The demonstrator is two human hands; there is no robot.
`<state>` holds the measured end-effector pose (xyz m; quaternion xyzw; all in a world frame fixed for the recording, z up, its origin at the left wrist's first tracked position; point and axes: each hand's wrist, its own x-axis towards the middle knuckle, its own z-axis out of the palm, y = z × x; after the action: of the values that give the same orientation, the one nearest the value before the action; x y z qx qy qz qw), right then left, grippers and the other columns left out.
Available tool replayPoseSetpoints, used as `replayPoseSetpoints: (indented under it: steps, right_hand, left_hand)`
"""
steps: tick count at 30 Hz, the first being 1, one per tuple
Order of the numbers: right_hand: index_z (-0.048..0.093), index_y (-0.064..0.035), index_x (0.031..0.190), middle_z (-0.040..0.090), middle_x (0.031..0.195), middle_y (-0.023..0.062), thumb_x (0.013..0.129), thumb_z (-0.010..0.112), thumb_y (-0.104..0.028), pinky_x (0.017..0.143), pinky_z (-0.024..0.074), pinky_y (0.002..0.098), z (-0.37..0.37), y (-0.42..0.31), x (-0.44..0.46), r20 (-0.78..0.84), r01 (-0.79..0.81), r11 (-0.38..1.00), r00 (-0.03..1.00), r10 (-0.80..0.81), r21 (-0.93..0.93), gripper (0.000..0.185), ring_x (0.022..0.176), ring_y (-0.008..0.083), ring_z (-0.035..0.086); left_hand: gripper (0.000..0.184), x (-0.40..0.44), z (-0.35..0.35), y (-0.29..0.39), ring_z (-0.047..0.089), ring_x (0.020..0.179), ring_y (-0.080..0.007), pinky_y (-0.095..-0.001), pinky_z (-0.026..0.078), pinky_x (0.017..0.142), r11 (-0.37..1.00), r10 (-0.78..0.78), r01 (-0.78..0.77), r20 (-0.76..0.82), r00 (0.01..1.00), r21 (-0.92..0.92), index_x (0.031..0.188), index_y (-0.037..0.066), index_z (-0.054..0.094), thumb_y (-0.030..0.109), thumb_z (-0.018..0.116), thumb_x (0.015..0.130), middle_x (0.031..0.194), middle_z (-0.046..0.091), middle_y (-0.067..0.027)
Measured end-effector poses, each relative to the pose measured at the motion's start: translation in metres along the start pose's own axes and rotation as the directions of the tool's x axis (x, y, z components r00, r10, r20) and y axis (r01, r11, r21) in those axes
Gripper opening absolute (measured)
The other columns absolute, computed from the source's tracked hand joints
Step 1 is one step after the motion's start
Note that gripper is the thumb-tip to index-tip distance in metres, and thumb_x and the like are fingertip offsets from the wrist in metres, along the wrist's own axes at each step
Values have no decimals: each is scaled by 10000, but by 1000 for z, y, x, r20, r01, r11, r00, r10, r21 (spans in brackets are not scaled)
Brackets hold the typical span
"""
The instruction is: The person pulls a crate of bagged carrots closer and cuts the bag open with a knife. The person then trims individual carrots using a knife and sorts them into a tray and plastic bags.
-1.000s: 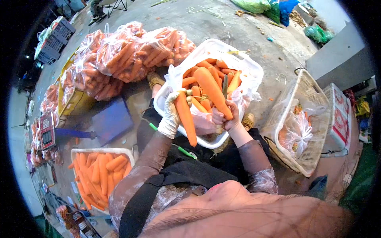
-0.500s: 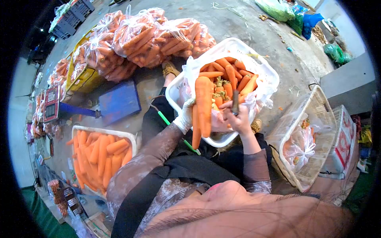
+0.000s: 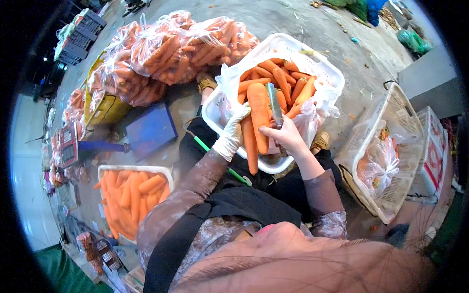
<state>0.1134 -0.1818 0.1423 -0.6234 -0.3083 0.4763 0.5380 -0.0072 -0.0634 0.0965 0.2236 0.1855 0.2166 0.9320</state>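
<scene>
Watching remotely, I see the gloved left grip closed around a slim carrot, a thick carrot alongside it over the bag-lined white basket; the bare right grip is clamped on a knife. I judge the work partway: the side crate is heaped, yet many loose carrots remain in the basket. The slim carrot's tip overlaps the near rim; concrete floor separates the basket from the slatted crate rightward.
</scene>
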Motion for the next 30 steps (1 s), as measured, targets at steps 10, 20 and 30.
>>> replayPoseSetpoints:
  steps: [10,20,30]
  right_hand:
    - [519,80,1085,547,762,115,795,447,-361,412,348,270,-27,28,10,315,-241,344,932,-178,908,533,407,139,385]
    - [589,-29,950,574,774,86,808,496,-357,420,397,270,-85,2,7,-668,667,360,730,-143,652,370,436,132,431]
    - [609,2,991,626,758,51,850,612,-282,438,407,192,-39,-4,-2,-131,-92,995,987,97,44,317,537,85,549]
  left_hand:
    - [558,9,-18,12,550,722,-139,-248,499,640,1000,-6,6,31,1000,-24,1260,17,441,358,553,833,932,585,-76]
    - [161,48,-120,-14,523,708,-258,-349,473,633,990,88,-68,-165,982,123,937,31,543,153,442,906,791,554,-118]
    - [490,30,-43,25,524,762,-221,-306,484,710,902,-94,115,72,993,-416,1006,-36,496,420,547,835,899,529,-138]
